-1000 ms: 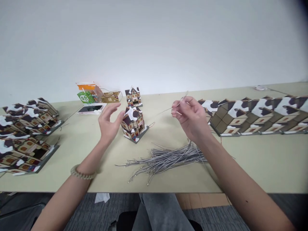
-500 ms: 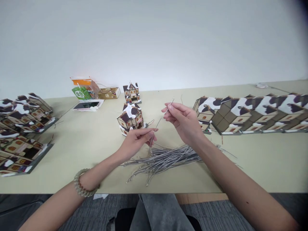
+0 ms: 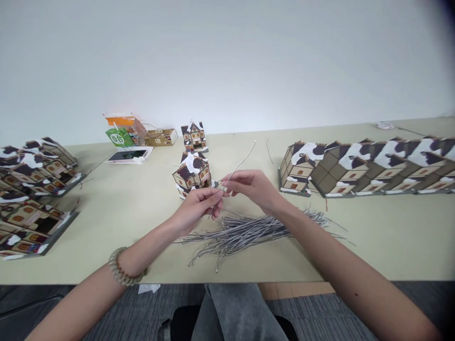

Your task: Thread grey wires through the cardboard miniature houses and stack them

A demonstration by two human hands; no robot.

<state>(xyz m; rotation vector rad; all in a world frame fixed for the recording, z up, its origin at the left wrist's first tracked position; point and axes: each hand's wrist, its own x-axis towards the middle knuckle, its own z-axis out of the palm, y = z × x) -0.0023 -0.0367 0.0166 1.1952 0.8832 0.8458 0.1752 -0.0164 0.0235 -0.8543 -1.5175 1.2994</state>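
Note:
Pinched in my right hand (image 3: 250, 187) is a thin grey wire (image 3: 243, 160); its light-tipped end points up and to the right. My left hand (image 3: 201, 208) is also closed in a pinch, on a thin wire (image 3: 210, 213) whose end shows below the fingers. Both sets of fingertips meet just in front of a small model house (image 3: 192, 173) with a snowy roof. Whether the two wires touch is hidden by the fingers. Beneath my hands lies a loose bundle of grey wires (image 3: 245, 234).
Similar model houses stand in a row at the right (image 3: 341, 170) and in a group at the left (image 3: 39, 170). Another house (image 3: 194, 136) is at the back, near a small box (image 3: 161, 137), snack packets (image 3: 122, 132) and a phone (image 3: 130, 155). A single wire (image 3: 269, 151) lies behind my right hand.
My right hand has moved down and left until its fingertips meet my left hand's. The left hand has shifted slightly left. More of the right hand's wire now shows above the fingers.

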